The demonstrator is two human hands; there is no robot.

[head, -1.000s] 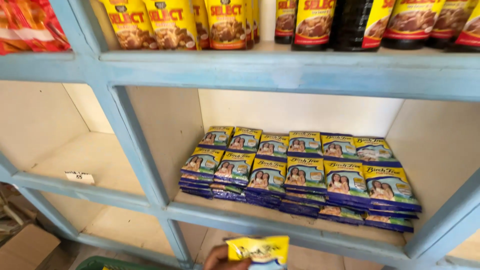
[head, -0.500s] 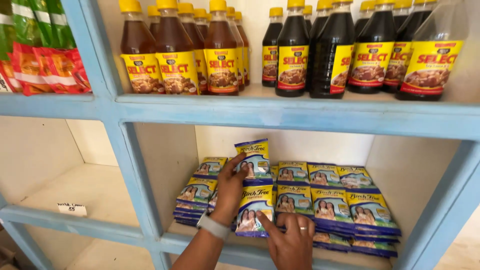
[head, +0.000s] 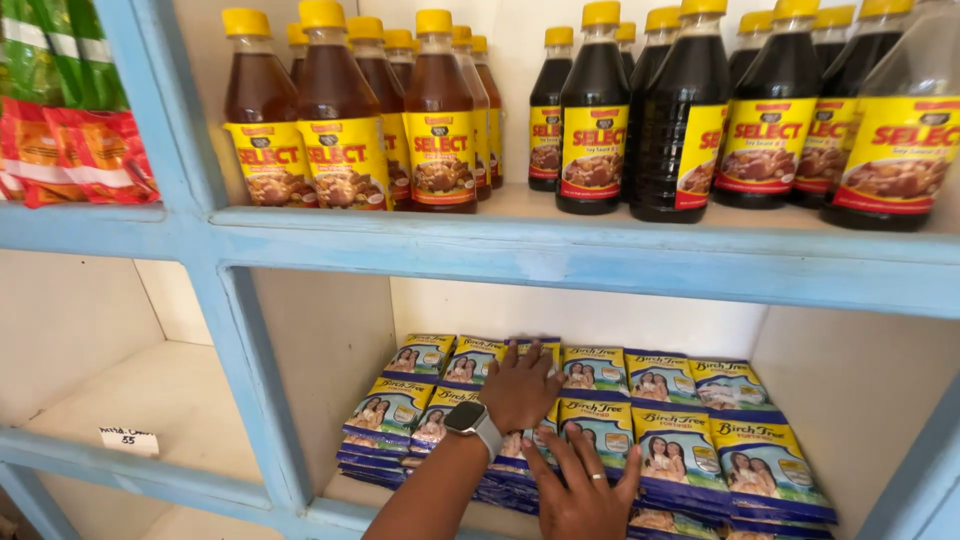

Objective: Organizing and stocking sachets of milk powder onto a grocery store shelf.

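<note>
Fingers of both hands (head: 520, 385) (head: 585, 490) press stacked sachets (head: 680, 440) mid-shelf.

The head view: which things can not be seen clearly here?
- Sachet under the left hand: covered by the palm.
- Right hand: wrist cut off by the bottom edge.
- Front sachet stacks: lower packs cut off by the bottom edge.
- Rear bottles: hidden behind the front bottles.

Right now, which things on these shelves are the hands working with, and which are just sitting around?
In hand:
left hand, flat on the sachet stacks
right hand, flat on the front row
blue and yellow sachets

Just there:
brown sauce bottles
dark sauce bottles
red and green packets
shelf tag
</note>
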